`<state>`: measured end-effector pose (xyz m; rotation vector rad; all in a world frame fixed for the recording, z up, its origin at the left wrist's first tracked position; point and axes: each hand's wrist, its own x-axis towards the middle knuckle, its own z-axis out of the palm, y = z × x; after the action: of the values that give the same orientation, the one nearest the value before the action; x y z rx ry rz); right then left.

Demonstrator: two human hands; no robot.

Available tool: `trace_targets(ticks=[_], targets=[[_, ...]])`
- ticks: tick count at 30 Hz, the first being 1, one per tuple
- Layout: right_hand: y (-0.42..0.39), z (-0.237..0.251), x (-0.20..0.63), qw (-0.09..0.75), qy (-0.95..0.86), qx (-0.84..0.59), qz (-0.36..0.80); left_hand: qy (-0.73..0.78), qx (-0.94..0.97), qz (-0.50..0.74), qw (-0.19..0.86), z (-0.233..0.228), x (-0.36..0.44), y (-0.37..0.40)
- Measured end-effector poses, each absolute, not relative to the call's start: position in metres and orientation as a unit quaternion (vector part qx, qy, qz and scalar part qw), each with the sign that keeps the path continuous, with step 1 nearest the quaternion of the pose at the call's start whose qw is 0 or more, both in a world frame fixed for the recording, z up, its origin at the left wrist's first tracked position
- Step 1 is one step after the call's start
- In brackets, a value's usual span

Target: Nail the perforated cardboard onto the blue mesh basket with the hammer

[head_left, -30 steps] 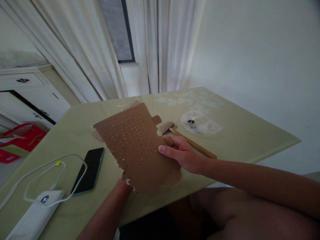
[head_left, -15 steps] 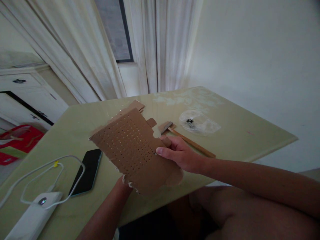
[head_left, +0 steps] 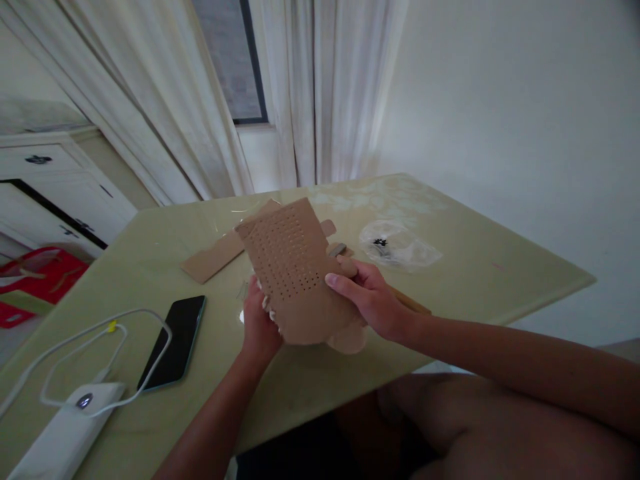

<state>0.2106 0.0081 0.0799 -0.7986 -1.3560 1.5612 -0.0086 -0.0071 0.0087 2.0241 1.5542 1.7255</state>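
Note:
A brown piece of cardboard (head_left: pixel 305 313) with rows of small punched holes is held up, tilted, above the table. My right hand (head_left: pixel 367 293) grips its right edge, thumb on the front face and fingers behind. At the lower left edge, which looks ragged with whitish bits, is my left hand (head_left: pixel 263 320); its fingers go behind the cardboard and are partly hidden. Behind my right hand lies a hammer (head_left: pixel 411 301), mostly covered, its head (head_left: pixel 338 249) on a small cardboard scrap.
A clear plastic bag (head_left: pixel 415 252) with small black pieces lies right of the cardboard. A flat cardboard strip (head_left: pixel 213 257) rests to the left. Nearer me are a phone (head_left: pixel 175 340) and a white power bank (head_left: pixel 70 433) with a looped white cable (head_left: pixel 145 312).
The cardboard has moved up and to the right and turned more upright. My left hand has come into view at its left edge. The cardboard strip behind shows more.

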Motion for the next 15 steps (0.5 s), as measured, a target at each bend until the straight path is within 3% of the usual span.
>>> trace_targets(ticks=[5, 9, 15], targets=[[0.012, 0.077, 0.213, 0.467, -0.585, -0.361, 0.556, 0.533, 0.572, 0.621, -0.062, 0.028, -0.006, -0.01], [0.006, 0.08, 0.21, 0.428, -0.648, -0.379, 0.503, 0.442, 0.668, 0.575, -0.163, 0.03, 0.001, -0.024], [0.001, 0.082, 0.207, 0.387, -0.697, -0.347, 0.494, 0.393, 0.705, 0.574, -0.138, 0.028, 0.009, -0.028]])
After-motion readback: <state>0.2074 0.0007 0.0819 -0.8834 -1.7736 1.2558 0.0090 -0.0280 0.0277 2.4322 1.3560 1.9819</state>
